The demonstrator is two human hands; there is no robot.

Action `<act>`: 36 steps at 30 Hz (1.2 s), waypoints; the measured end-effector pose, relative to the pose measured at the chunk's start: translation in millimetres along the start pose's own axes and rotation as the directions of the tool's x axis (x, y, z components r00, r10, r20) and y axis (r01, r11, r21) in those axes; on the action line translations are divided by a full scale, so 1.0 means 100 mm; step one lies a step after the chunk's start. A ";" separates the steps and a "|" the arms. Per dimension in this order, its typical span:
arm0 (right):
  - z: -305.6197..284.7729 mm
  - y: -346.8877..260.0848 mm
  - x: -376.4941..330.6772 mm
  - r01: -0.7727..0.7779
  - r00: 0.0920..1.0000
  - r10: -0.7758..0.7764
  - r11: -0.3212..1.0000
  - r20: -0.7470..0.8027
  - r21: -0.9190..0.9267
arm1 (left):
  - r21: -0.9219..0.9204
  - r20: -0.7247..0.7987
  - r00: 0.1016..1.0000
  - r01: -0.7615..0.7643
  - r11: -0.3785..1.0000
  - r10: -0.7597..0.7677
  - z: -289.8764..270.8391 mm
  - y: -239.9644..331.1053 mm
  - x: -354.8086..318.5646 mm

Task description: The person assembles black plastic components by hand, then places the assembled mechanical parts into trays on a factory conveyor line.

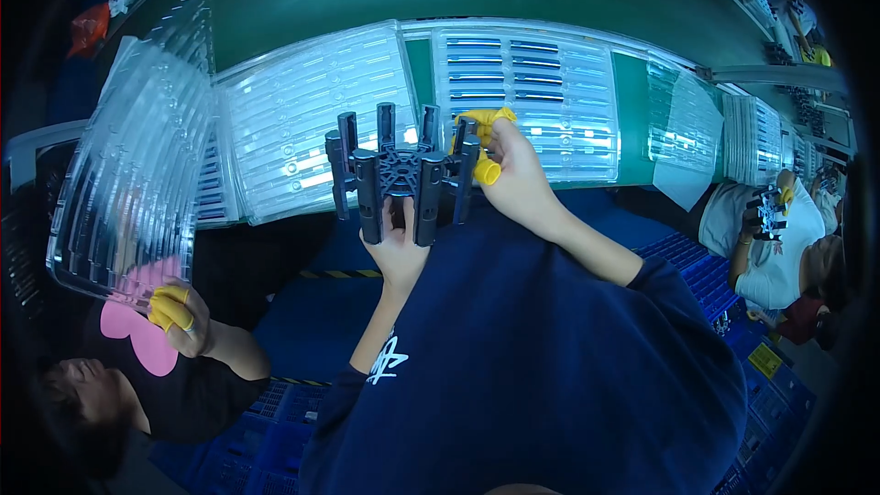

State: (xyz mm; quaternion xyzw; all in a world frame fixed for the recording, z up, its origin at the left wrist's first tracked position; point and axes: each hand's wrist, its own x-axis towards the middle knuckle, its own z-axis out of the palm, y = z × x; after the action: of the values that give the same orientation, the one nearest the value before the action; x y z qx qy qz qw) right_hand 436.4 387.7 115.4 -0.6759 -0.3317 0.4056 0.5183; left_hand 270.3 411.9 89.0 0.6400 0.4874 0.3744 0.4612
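L hand holds black wheel from below, nr clear trays; R hand has fingers closed round its R-side bar. Prob. bar fit/check; next needs steady L grip.

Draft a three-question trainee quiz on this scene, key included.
1. Which grip supports the black spoked holder from below: A) left, B) right?
2. True or false: the person's right grip is bare, with no finger covers.
3. Fill in: the co-worker at far left holds a tilted clear ____.

Key:
1. A, the left grip.
2. False; yellow finger covers show.
3. Tray.
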 end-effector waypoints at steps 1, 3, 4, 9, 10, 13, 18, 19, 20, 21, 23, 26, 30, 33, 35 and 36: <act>-0.04 -0.01 0.01 0.010 0.997 -0.013 0.999 0.073 0.031 | -0.004 -0.057 0.997 -0.048 0.999 0.048 0.02 0.00 0.00; -0.09 -0.08 0.03 -0.047 0.985 0.032 0.995 0.169 0.088 | 0.092 -0.031 1.000 -0.004 0.996 0.007 -0.04 0.01 0.02; -0.11 -0.06 0.03 -0.047 0.985 0.032 0.995 0.169 0.089 | 0.187 -0.005 0.999 0.035 0.982 -0.035 -0.06 0.02 0.03; -0.20 -0.09 0.04 -0.181 0.951 0.161 0.982 0.264 0.054 | 0.062 0.020 0.983 0.178 0.982 -0.180 -0.02 0.11 0.04; -0.22 -0.07 0.04 -0.182 0.951 0.162 0.982 0.263 0.053 | 0.059 0.025 0.980 0.195 0.979 -0.197 -0.01 0.13 0.04; -0.23 -0.04 0.03 -0.125 0.956 0.100 0.989 0.275 0.077 | -0.024 0.044 0.961 0.275 0.961 -0.274 0.02 0.21 0.06; -0.23 0.04 0.05 -0.063 0.985 0.038 0.987 0.167 0.147 | 0.021 0.007 0.967 0.255 0.967 -0.255 -0.01 0.12 0.06; -0.25 0.04 0.07 -0.079 0.986 0.047 0.977 0.158 0.199 | -0.164 -0.036 0.969 0.234 0.958 -0.243 0.00 0.11 0.07; -0.28 0.06 0.08 -0.080 0.986 0.048 0.977 0.161 0.199 | -0.164 -0.038 0.969 0.235 0.958 -0.244 0.00 0.11 0.07; -0.31 0.08 0.08 -0.090 0.982 0.057 0.980 0.182 0.179 | -0.123 -0.027 0.966 0.252 0.960 -0.257 0.00 0.12 0.08; -0.34 0.17 0.08 -0.100 0.977 0.067 0.982 0.201 0.158 | -0.195 0.035 0.926 0.374 0.906 -0.375 0.01 0.16 0.10; -0.38 0.36 0.09 -0.087 0.988 0.070 0.988 0.139 0.126 | -0.288 0.058 0.889 0.450 0.845 -0.454 0.02 0.25 0.10; -0.77 0.67 0.21 -0.132 0.990 0.114 0.951 -0.078 -0.280 | -0.264 0.029 0.885 0.455 0.851 -0.464 0.00 0.26 0.11; -0.99 0.81 0.31 -0.184 0.981 0.149 0.917 -0.124 -0.354 | -0.242 0.027 0.886 0.456 0.857 -0.464 -0.03 0.25 0.13; -1.03 0.84 0.32 -0.135 0.988 0.086 0.885 -0.130 -0.445 | -0.253 0.047 0.889 0.451 0.856 -0.455 -0.04 0.22 0.13; -1.04 0.85 0.32 -0.135 0.988 0.085 0.885 -0.129 -0.446 | -0.264 0.066 0.892 0.447 0.855 -0.446 -0.04 0.21 0.13</act>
State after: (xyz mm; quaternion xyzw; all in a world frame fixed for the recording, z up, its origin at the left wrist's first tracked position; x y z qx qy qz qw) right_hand 545.9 350.0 40.6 -0.8163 -0.3503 0.3094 0.3395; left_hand 275.2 423.1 110.5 0.4403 0.5656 0.3198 0.6196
